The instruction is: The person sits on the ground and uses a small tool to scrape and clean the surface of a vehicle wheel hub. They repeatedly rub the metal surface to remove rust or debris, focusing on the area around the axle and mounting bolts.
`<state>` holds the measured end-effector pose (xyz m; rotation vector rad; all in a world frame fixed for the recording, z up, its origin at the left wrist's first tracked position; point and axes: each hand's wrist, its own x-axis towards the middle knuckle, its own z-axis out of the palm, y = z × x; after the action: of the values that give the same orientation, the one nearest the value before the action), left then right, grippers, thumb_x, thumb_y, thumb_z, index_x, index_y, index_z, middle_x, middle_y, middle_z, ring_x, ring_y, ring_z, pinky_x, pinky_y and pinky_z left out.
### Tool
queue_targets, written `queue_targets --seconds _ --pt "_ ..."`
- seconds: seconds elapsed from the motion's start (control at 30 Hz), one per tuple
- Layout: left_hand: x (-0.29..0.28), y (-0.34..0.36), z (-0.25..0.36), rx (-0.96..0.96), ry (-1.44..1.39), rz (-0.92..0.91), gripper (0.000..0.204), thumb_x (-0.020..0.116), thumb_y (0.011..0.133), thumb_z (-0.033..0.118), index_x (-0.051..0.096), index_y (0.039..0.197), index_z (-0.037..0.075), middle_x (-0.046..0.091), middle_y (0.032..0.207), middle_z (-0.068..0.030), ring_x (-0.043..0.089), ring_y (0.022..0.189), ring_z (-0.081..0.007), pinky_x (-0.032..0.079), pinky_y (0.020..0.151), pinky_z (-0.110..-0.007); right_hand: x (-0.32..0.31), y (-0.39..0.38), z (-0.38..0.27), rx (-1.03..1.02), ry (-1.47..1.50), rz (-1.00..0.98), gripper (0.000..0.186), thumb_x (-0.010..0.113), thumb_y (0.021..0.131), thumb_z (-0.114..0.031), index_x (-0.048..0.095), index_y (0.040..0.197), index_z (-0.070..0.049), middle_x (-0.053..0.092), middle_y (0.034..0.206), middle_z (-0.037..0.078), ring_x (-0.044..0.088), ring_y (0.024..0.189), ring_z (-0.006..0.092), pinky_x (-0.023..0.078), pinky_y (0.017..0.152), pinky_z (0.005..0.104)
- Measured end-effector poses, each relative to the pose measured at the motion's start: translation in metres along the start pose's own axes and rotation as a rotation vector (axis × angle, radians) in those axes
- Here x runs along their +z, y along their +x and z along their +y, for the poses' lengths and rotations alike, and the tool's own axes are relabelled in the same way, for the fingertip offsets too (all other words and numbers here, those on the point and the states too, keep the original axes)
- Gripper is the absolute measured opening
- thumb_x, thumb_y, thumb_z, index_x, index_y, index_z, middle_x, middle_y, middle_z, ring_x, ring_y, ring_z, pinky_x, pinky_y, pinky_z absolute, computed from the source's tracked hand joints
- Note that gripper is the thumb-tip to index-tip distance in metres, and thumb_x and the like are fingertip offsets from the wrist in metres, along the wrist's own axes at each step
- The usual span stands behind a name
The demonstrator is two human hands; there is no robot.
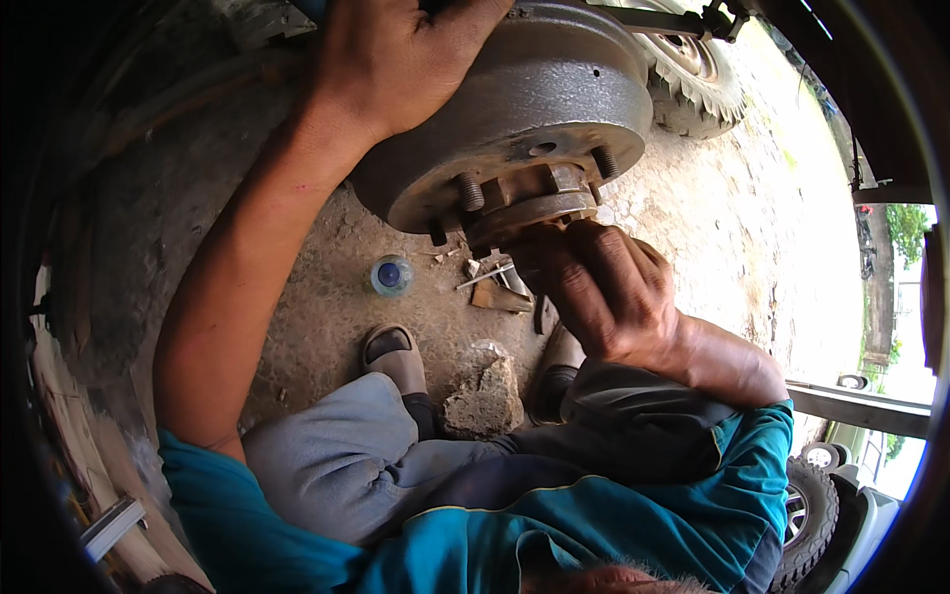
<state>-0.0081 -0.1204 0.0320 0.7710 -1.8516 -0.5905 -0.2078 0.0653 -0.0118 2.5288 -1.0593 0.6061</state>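
A grey metal brake drum [515, 109] hangs in front of me, with threaded studs standing out around its central hub [534, 203]. My left hand [396, 69] lies against the drum's upper left side. Most of its fingers run past the top edge of the view or are hidden, so its grip does not show. At the end face of the hub, my right hand [604, 292] has its fingers curled and pressed together. Whatever is between those fingertips is hidden behind the knuckles and the hub.
On the floor below stand a clear container with a blue centre [392, 275] and a rough stone block [483, 401] between my feet. Scraps and a thin rod [485, 275] lie near the hub. A tyre [693, 84] sits beyond the drum; a vehicle's wheel [807, 520] shows at lower right.
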Motion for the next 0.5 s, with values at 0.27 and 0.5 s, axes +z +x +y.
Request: queue_targets --seconds 0.27,0.5 --pt "0.002 -0.001 -0.015 0.05 -0.052 0.012 0.054 0.07 0.108 0.032 0.06 0.066 -0.002 0.048 0.054 -0.003 0.042 0.057 -0.0079 0.033 0.051 -0.038 -0.003 0.004 -0.003 -0.032 -0.032 -0.062 0.043 0.075 0.071 -0.007 0.075 0.112 0.007 0.068 0.107 0.022 0.071 0.083 0.0284 0.061 0.059 0.0372" --pt "0.005 0.002 -0.013 0.074 -0.092 0.015 0.053 0.07 0.108 0.031 0.061 0.067 -0.001 0.051 0.054 -0.0015 0.043 0.056 -0.0073 0.033 0.051 -0.037 -0.006 0.005 -0.003 0.002 0.023 -0.035 0.043 0.073 0.072 -0.008 0.075 0.112 0.007 0.068 0.109 0.022 0.072 0.087 0.029 0.062 0.064 0.037"
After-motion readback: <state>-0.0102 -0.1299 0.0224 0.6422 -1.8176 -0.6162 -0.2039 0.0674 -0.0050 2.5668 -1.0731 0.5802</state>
